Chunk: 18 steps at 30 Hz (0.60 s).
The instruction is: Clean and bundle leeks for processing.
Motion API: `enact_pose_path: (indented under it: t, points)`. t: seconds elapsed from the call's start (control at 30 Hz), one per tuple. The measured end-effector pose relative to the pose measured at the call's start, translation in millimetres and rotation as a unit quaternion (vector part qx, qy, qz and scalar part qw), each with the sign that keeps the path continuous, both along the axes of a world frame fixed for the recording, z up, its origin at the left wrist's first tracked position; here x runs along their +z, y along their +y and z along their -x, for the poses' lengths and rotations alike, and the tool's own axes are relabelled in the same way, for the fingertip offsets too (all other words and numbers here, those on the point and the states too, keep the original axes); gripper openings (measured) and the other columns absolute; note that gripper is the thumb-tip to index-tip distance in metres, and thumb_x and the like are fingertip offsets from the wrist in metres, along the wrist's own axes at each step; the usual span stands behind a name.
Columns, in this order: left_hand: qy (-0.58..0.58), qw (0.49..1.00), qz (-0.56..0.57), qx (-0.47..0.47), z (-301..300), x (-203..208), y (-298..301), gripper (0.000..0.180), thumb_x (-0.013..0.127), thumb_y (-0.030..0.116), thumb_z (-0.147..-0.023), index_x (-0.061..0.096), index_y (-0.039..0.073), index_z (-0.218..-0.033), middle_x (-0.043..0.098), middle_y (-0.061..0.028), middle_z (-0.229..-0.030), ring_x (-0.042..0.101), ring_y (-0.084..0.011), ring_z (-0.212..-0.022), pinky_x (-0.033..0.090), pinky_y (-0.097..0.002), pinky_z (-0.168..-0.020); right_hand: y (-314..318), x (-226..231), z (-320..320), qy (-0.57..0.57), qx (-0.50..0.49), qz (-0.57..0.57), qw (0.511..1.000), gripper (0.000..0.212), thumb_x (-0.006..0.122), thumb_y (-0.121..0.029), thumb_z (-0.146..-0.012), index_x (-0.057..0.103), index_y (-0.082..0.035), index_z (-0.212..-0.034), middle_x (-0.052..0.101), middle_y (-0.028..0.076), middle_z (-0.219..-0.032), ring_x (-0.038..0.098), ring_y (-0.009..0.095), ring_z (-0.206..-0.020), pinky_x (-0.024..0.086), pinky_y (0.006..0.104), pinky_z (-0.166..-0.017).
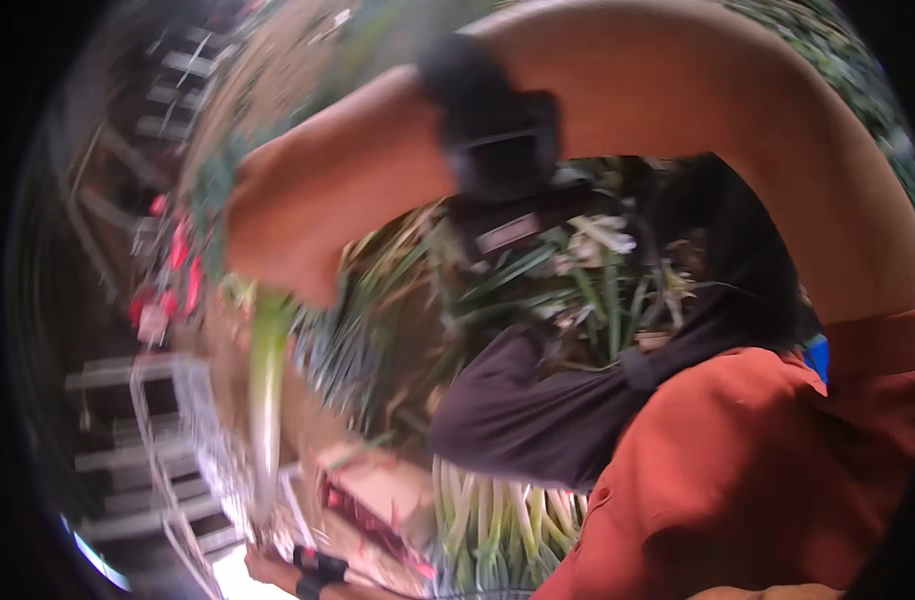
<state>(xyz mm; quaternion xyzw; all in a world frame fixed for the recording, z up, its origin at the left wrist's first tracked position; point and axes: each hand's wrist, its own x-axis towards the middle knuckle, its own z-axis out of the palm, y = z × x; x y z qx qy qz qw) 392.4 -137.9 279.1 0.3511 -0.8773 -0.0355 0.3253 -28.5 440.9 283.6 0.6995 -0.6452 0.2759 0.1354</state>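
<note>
The view is tilted and smeared by motion. My right arm arches in from the upper right, with a black band and device (507, 145) on its wrist. My right hand (282, 220) is closed around the green upper part of a thick green onion (267, 390). The stalk hangs down the picture, its white part lowest. My left hand (270, 568), also black-banded at the wrist, is closed at the white end; its fingers are blurred.
Bundled green onions (507, 530) lie near my bent dark-clothed leg (537, 425). More leafy onions (347, 350) spread over brown ground, beside a red-edged cardboard box (382, 500). White metal racks (157, 430) and blurred red shapes (177, 270) stand at the left.
</note>
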Motion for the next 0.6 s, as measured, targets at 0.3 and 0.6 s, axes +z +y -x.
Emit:
enact_pose_path:
  t: [0.3,0.6]
  points:
    - [-0.216,0.908,0.264,-0.244,286.9,-64.3,104.9,0.023,0.059,0.018,-0.083,0.06,-0.003,-0.092,0.058,-0.0181,-0.099,0.053,-0.0305,-0.093,0.041,-0.0385,-0.085,181.9,37.5,-33.4,0.003,-0.378,-0.182,0.908,0.029,0.068,-0.022,-0.06,0.062,-0.002,-0.081,0.061,0.013,-0.072,0.059,0.027,-0.068,0.048,0.0388,-0.063]
    - [-0.222,0.922,0.165,-0.27,441.8,-80.1,172.4,0.032,0.054,0.028,-0.087,0.055,0.002,-0.105,0.057,-0.0093,-0.104,0.056,-0.019,-0.088,0.043,-0.029,-0.08,364.6,-7.4,13.4,0.229,-0.311,-0.026,0.922,0.029,0.066,-0.022,-0.061,0.06,-0.004,-0.083,0.062,0.013,-0.073,0.06,0.025,-0.066,0.049,0.0381,-0.061]
